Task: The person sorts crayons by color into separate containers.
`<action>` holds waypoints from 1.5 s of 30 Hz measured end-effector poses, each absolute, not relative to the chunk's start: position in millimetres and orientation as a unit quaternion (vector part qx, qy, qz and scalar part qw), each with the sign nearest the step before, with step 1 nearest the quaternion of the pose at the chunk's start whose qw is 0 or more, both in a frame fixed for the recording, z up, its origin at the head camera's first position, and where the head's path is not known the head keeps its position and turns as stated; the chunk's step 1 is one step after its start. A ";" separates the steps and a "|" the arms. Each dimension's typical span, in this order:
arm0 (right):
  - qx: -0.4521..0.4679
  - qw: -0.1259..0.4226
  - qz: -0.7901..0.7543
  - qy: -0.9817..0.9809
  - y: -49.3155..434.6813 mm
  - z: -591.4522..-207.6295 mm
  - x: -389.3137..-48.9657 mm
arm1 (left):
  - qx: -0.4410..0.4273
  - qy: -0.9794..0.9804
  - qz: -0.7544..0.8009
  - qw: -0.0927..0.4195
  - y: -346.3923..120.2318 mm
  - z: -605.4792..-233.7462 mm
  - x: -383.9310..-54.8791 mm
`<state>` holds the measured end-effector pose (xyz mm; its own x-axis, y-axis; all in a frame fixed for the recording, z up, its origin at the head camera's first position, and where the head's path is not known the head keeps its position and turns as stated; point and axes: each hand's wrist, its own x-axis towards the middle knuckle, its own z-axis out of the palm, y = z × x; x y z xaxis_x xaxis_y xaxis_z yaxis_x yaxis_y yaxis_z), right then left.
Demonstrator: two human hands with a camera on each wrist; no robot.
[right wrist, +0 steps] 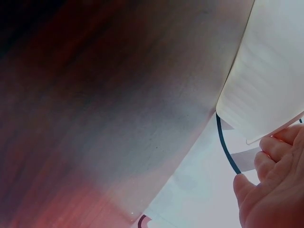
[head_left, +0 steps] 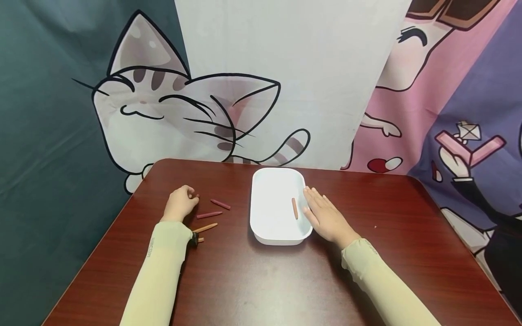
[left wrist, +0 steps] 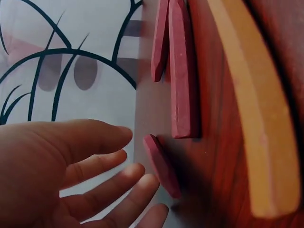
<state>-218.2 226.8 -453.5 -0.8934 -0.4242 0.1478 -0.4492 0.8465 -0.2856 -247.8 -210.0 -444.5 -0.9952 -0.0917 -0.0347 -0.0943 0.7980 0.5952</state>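
Note:
My left hand [head_left: 181,202] rests on the dark red table [head_left: 261,280], fingers loosely bent and holding nothing. A short red crayon [left wrist: 161,164] lies just off its fingertips [left wrist: 142,175]. Two longer red crayons [head_left: 220,204] [head_left: 209,214] and an orange one [head_left: 205,227] lie to the right of that hand. A white tray [head_left: 269,190] stands mid-table with one brown crayon [head_left: 294,208] inside. My right hand [head_left: 326,217] lies flat, fingers straight, against the tray's right wall [right wrist: 266,95].
A cloth backdrop with a cartoon cat [head_left: 171,113] hangs behind the table. A small dark object [head_left: 193,240] sits by my left wrist. Bare tabletop stretches along the front and to the right of the tray.

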 end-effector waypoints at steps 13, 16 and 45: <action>0.229 0.043 0.164 -0.959 225.5 -451.0 -216.5 | -0.079 0.960 0.268 0.028 -207.2 -447.2 -258.2; 0.230 0.047 0.164 -0.958 226.0 -451.5 -215.7 | -0.089 0.961 0.260 0.032 -204.9 -445.7 -257.9; 0.229 0.038 0.162 -0.959 227.1 -452.5 -216.7 | -0.054 0.872 0.484 0.057 -210.0 -433.6 -249.7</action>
